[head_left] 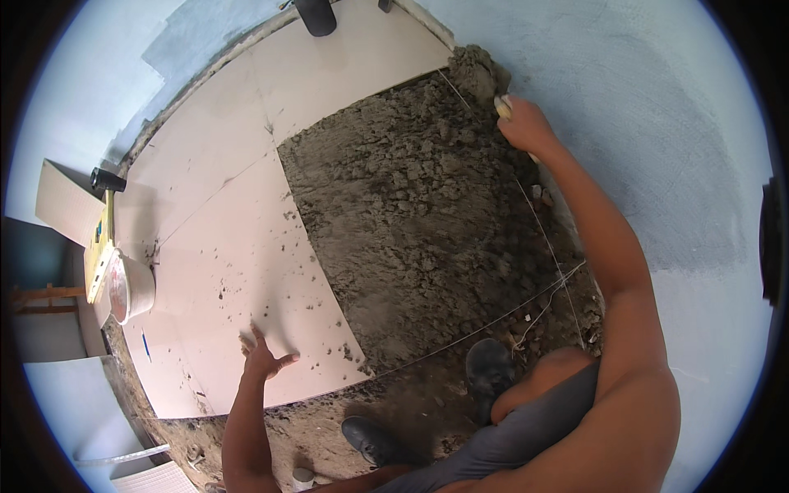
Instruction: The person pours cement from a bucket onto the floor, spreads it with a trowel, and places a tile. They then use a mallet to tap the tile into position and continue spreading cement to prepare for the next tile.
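My right hand point(524, 127) is closed round the pale yellowish handle of a trowel point(503, 107), at the far right corner by the wall. Its blade is mostly hidden against a lump of wet grey mortar point(475, 72). Rough mortar point(403, 205) fills the square bed between the laid tiles and the wall. On the left, my left hand point(261, 358) has its fingers spread and holds nothing. It is over a large cream tile point(238, 279) spotted with mortar crumbs; whether it touches the tile I cannot tell.
Taut string point(460, 339) crosses in front of the mortar and along the right wall point(657, 164). At left are a white bucket point(136, 287), a black-headed mallet point(108, 180) and a blue pen point(146, 346). A black cylinder point(316, 16) stands far back. My dark boots point(374, 440) are on soil.
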`<state>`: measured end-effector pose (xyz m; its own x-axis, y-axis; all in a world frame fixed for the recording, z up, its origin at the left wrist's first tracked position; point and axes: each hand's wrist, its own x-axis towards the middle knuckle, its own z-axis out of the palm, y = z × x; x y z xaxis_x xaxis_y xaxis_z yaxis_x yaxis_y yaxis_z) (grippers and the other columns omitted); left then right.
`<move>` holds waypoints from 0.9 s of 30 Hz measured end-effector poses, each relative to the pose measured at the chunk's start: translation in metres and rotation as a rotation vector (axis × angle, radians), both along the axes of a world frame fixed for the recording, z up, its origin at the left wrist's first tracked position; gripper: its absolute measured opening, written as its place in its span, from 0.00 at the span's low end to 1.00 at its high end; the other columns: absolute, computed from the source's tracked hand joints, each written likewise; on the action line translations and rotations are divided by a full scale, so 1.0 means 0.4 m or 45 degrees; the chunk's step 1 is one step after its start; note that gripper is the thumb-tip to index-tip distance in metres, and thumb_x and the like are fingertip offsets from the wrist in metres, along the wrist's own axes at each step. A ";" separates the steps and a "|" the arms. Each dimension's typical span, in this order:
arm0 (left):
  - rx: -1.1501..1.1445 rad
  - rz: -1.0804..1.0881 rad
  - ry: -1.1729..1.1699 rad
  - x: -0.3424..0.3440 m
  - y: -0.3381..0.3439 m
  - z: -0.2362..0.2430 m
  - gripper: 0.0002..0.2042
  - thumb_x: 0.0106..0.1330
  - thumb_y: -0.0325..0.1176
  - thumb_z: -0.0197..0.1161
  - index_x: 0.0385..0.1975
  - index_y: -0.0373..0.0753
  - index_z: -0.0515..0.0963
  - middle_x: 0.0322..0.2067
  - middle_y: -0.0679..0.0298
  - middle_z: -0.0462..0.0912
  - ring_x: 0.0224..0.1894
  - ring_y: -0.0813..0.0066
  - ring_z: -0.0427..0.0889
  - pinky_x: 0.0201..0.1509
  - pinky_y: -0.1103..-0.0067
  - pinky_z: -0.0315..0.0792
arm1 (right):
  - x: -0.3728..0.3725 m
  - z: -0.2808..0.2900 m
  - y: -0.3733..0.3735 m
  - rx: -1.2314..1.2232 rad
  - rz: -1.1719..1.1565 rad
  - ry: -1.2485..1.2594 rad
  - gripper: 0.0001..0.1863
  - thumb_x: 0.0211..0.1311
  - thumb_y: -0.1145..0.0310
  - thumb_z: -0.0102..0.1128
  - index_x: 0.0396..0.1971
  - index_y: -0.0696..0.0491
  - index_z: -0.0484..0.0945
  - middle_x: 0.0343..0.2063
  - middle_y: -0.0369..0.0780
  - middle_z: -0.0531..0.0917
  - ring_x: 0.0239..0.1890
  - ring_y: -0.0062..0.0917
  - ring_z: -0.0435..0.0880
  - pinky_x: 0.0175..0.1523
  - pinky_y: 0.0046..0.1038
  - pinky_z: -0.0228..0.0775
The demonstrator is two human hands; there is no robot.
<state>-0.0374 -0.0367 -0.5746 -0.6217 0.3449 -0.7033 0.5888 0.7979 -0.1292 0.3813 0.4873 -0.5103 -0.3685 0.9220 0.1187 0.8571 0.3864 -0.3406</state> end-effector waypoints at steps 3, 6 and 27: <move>0.000 0.032 -0.016 0.008 0.006 0.020 0.75 0.30 0.67 0.74 0.67 0.47 0.17 0.67 0.34 0.22 0.69 0.31 0.33 0.70 0.54 0.51 | -0.074 -0.047 0.083 -0.242 -0.190 -0.312 0.22 0.62 0.66 0.51 0.55 0.57 0.69 0.48 0.50 0.75 0.51 0.47 0.76 0.52 0.44 0.71; -0.016 0.041 -0.022 0.011 0.010 0.026 0.75 0.30 0.67 0.74 0.67 0.47 0.17 0.67 0.33 0.22 0.69 0.31 0.33 0.70 0.54 0.51 | -0.094 -0.066 0.076 -0.124 -0.240 -0.151 0.23 0.63 0.64 0.50 0.57 0.56 0.67 0.56 0.50 0.69 0.54 0.45 0.73 0.53 0.44 0.71; -0.001 0.039 -0.021 -0.001 0.004 0.011 0.76 0.30 0.66 0.75 0.67 0.46 0.17 0.66 0.32 0.22 0.69 0.29 0.32 0.69 0.54 0.51 | -0.060 -0.084 -0.256 -0.711 0.433 -0.253 0.22 0.66 0.54 0.51 0.39 0.63 0.76 0.28 0.50 0.81 0.34 0.42 0.81 0.41 0.45 0.72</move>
